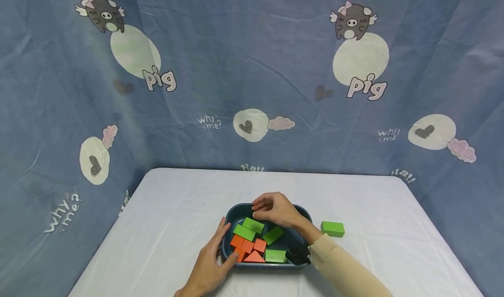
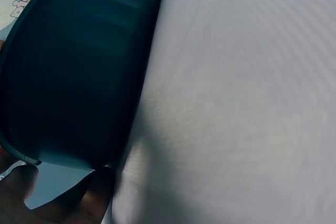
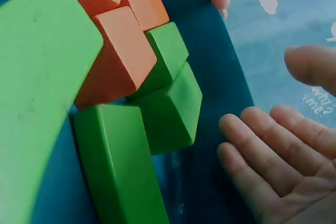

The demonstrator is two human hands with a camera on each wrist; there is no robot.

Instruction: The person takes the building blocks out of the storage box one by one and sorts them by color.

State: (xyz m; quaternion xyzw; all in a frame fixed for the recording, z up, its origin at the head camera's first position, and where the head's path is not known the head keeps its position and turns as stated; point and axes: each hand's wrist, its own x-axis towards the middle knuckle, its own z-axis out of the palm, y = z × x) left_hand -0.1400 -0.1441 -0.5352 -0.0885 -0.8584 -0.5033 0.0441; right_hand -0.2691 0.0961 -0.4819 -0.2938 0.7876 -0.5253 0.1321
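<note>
beige sleeve (image 1: 346, 266) at near right, its hand above a dark blue tub (image 1: 267, 266)

the right hand (image 1: 277, 210) hangs over the far part of the tub, fingers loosely straight, thumb apart from them, holding nothing. the left hand (image 1: 208, 261) is at the tub's left side, thumb and fingers spread apart, touching it around the near left corner. in the tub, orange blocks (image 1: 247, 246) are bunched at the near left, one of them a triangle. four green blocks (image 1: 253, 225) lie there too: two together just beyond the orange ones, one to the right of that pair, one along the near side. a fifth green block (image 1: 332, 228) rests on the white table (image 1: 185, 209), right of the tub. blue printed cloth (image 1: 244, 47) hangs behind.
</note>
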